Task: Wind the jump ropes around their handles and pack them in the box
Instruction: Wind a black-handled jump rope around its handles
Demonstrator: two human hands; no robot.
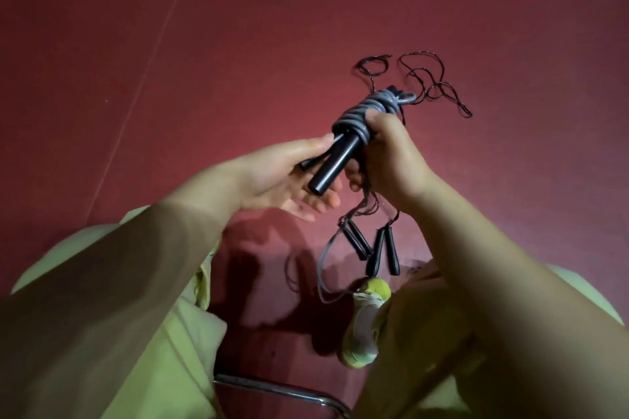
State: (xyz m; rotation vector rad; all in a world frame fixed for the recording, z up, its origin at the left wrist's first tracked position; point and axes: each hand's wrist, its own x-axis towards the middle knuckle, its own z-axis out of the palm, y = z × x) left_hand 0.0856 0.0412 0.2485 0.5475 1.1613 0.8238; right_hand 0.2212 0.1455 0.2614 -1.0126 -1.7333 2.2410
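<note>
The handles (335, 160) look like smooth black plastic with a soft shine. The grey rope (369, 112) wound on them is glossy, like vinyl. The red floor (238, 44) is matt. Near, a chair tube (282, 389) is shiny metal. The yellow-green trousers (163, 350) are matt cloth.

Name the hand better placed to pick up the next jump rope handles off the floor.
Left hand: its fingers are open, only supporting the black handles, while the right hand grips the wound rope.
</note>
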